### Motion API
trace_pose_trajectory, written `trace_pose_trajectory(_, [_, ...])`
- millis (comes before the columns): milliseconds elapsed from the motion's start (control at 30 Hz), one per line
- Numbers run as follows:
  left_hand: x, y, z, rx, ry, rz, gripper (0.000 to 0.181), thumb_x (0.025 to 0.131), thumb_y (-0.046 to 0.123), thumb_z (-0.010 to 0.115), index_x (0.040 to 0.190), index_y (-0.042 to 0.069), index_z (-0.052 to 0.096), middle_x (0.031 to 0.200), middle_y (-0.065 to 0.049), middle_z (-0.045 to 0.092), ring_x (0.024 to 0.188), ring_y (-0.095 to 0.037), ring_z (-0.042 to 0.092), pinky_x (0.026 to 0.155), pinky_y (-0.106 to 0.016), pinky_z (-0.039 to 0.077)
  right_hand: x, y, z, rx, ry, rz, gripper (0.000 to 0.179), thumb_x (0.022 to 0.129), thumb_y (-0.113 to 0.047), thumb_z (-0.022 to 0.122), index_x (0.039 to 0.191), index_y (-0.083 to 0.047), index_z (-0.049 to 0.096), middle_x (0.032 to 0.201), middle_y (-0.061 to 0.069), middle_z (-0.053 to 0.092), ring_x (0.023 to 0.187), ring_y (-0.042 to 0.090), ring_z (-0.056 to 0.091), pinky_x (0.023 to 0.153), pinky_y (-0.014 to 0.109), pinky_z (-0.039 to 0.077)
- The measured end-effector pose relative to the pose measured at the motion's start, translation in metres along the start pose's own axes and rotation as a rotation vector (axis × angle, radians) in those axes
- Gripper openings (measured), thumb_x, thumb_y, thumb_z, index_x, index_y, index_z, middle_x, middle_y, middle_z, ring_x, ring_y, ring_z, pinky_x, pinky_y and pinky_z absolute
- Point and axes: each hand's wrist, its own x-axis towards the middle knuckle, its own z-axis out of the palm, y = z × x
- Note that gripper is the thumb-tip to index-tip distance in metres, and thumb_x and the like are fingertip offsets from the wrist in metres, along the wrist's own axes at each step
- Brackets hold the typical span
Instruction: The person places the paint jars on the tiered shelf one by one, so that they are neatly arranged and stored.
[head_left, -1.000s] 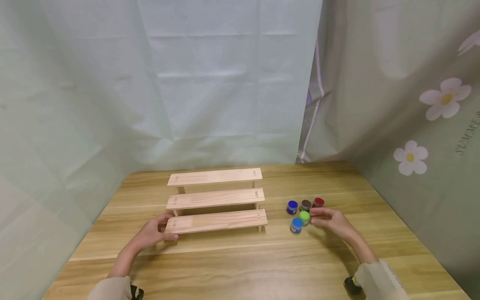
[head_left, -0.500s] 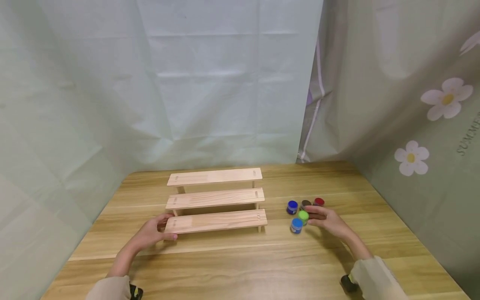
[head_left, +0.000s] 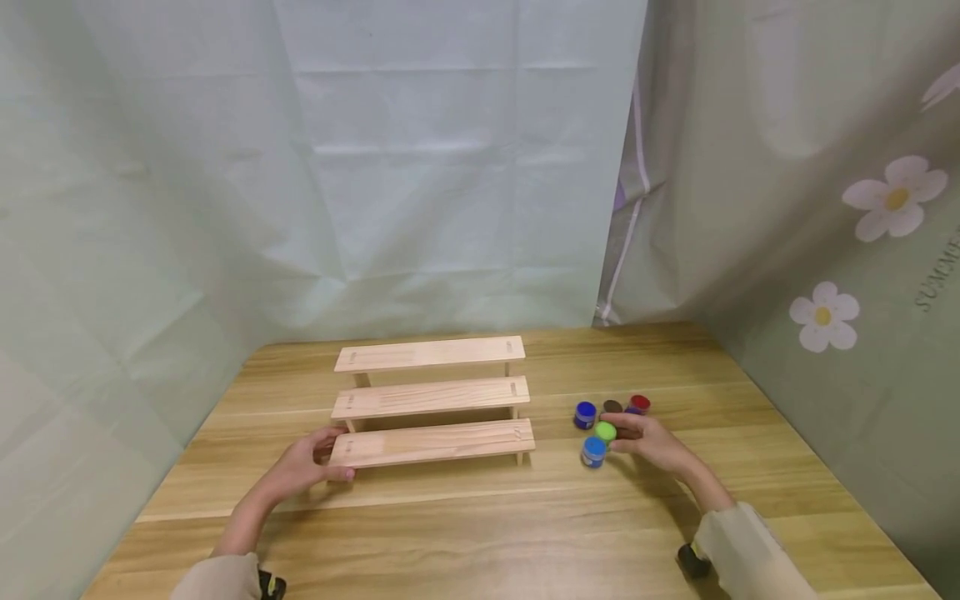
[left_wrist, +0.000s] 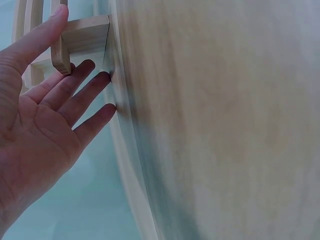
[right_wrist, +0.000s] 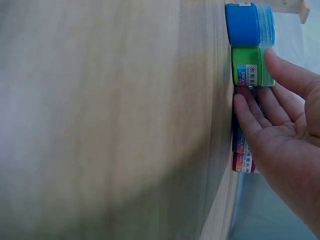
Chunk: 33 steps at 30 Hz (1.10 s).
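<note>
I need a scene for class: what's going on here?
A person's left hand touches the left end of a three-tier wooden stand. Their right hand is around a green paint jar; whether it grips is unclear. Light blue, dark blue, red and brown jars stand nearby on the table. The stand holds no jars.

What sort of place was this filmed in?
Probably an improvised recording booth: pale sheets hang around a wood-grain table, where a three-tier wooden rack and small jars stand.
</note>
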Motion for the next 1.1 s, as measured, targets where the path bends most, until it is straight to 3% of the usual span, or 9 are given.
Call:
trace_pose_trajectory(167, [-0.001,0.002,-0.001,-0.004,-0.007,0.003,0.078,0.079,0.024,0.081,0.136,-0.013,0.044,0.136,-0.036,0.050,0.121,-0.047,0.056,0.098,-0.053,0.051,0.002,0.001,0.002,-0.005,0.005,0.038,0.058,0.094,-0.016,0.064,0.143,0.007,0.041,0.143,0.033,0.045,0.131,0.049,0.046,0.108,0.052,0.046])
trace_pose_trajectory(700, [-0.005,0.002,-0.004,-0.065,-0.021,-0.021,0.080,0.082,0.022,0.079,0.140,-0.014,0.039,0.140,-0.037,0.046,0.127,-0.050,0.050,0.102,-0.055,0.048,0.000,-0.001,0.002,-0.031,0.029,0.066,0.058,0.092,-0.021,0.067,0.139,0.007,0.046,0.137,0.030,0.052,0.127,0.045,0.052,0.106,0.052,0.047])
trace_pose_trajectory(833, [-0.005,0.000,-0.005,-0.108,-0.029,-0.017,0.082,0.083,0.021,0.078,0.140,-0.018,0.035,0.140,-0.039,0.045,0.128,-0.050,0.050,0.102,-0.052,0.049,-0.001,-0.005,-0.002,-0.043,0.031,0.067,0.056,0.092,-0.021,0.067,0.137,0.007,0.048,0.132,0.027,0.056,0.121,0.040,0.057,0.102,0.047,0.051])
trace_pose_trajectory(1000, [-0.007,0.000,-0.007,-0.146,-0.033,-0.009,0.079,0.084,0.018,0.077,0.139,-0.021,0.035,0.139,-0.040,0.045,0.127,-0.050,0.051,0.101,-0.049,0.051,0.000,-0.018,-0.006,-0.070,0.060,0.078,0.055,0.093,-0.021,0.066,0.137,0.008,0.048,0.130,0.026,0.057,0.117,0.034,0.059,0.093,0.028,0.055])
trace_pose_trajectory(1100, [-0.009,0.000,-0.007,-0.156,-0.029,-0.015,0.078,0.084,0.018,0.077,0.138,-0.021,0.036,0.138,-0.040,0.046,0.126,-0.050,0.051,0.100,-0.047,0.052,0.001,-0.025,-0.007,-0.078,0.078,0.082,0.055,0.093,-0.022,0.066,0.137,0.008,0.049,0.129,0.026,0.059,0.112,0.024,0.062,0.087,0.021,0.054])
